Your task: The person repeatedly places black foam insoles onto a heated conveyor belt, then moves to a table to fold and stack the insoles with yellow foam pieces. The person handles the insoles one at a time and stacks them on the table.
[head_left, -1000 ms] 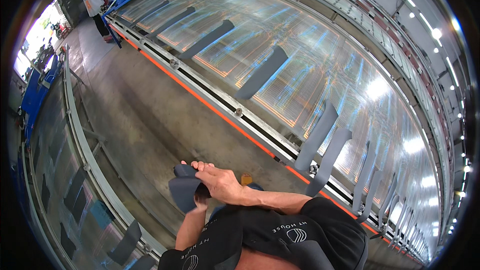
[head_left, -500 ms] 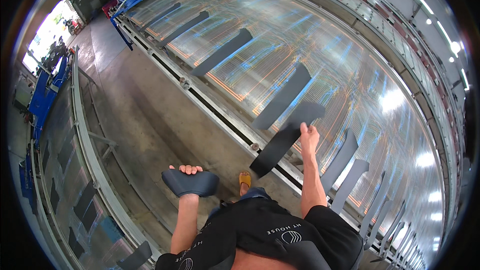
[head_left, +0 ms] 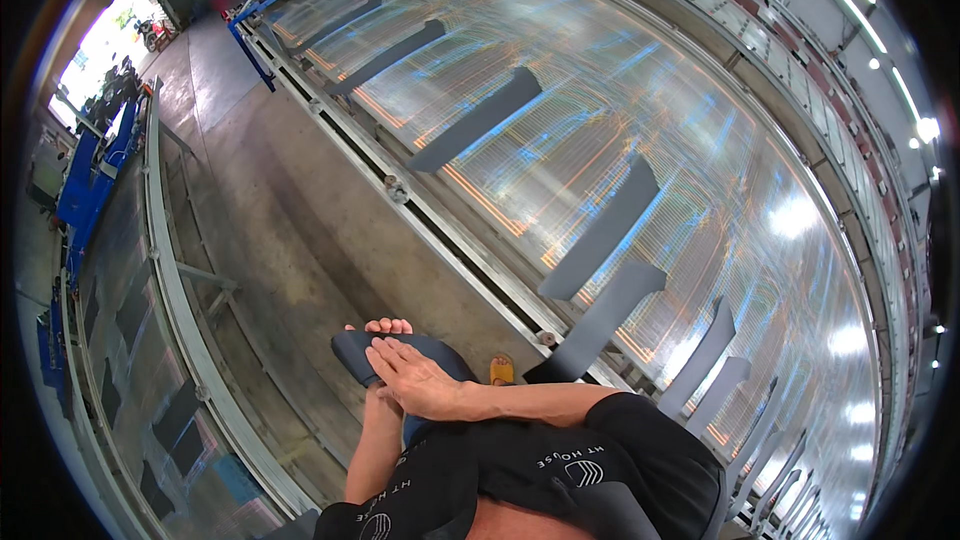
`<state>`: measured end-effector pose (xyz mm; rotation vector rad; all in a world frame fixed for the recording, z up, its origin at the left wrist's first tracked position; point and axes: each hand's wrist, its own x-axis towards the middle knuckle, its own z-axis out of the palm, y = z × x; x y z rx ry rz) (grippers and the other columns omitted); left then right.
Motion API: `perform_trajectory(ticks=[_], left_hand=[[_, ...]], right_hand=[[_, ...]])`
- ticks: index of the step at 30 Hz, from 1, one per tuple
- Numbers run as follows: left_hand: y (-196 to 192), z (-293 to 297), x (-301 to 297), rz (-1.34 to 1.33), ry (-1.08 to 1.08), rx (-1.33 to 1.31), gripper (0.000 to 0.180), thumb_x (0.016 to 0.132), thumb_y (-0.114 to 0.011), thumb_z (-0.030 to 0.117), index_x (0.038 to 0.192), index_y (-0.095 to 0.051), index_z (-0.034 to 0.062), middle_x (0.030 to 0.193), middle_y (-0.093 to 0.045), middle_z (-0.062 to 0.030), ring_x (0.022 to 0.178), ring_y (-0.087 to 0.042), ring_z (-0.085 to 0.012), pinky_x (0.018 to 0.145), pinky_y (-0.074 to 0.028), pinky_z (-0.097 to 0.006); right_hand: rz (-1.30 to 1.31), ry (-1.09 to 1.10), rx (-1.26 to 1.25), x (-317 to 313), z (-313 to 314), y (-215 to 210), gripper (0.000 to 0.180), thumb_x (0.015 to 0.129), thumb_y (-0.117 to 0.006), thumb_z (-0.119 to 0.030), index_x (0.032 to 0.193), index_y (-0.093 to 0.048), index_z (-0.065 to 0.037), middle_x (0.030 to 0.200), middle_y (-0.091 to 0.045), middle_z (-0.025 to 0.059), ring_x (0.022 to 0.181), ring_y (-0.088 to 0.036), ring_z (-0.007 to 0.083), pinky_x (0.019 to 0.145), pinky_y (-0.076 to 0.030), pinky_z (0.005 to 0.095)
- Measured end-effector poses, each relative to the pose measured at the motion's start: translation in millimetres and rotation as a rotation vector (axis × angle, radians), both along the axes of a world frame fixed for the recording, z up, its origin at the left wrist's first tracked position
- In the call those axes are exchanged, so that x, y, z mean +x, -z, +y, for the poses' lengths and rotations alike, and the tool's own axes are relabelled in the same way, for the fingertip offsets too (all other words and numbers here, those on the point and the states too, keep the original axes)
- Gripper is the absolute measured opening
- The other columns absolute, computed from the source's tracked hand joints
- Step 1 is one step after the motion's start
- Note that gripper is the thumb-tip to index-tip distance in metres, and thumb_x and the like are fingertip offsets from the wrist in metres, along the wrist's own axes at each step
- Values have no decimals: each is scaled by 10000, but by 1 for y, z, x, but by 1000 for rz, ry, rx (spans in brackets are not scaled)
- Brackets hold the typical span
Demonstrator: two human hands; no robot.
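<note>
My left hand is closed around a curved stack of dark grey fabric-like pieces, its fingertips showing past the far edge. Across the top of that stack lies my right hand, fingers stretched out flat. Right of my hands, a similar dark grey strip rests on the printing table, its near end reaching over the table's edge rail. Another grey strip lies just beyond it.
More grey strips are spaced in a row along the lined, shiny table. A metal rail runs along its near side. On my left stands a second table with dark pieces on it. Blue machine frames stand farther off.
My right hand has let go of the strip at the table edge and moved left onto the stack in my left hand. That strip now lies flatter over the rail.
</note>
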<state>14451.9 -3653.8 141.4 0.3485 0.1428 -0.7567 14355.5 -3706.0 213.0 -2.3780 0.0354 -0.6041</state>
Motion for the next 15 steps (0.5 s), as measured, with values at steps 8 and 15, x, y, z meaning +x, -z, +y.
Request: perform_trajectory(ticks=[8,15], left_hand=[[7,3,96,-5,149,-137,542,984,-328,489,718,-573,85,679,-577,-61,684,-507,-210,823,-415,-370],[-18,-8,175,51,230,-112,512,991,-327,442,722,-574,82,675,-580,-70,684,-520,-218,826,-421,-381]], right_hand=[[-12,18,-144,89,1,3,181,716,-608,-103,882,-569,-41,900,-589,83,804,-601,227,701,-503,344],[-77,185,133,166,-8,-22,73,773,-642,-107,794,-610,-45,741,-593,115,709,-599,276,635,-499,367]])
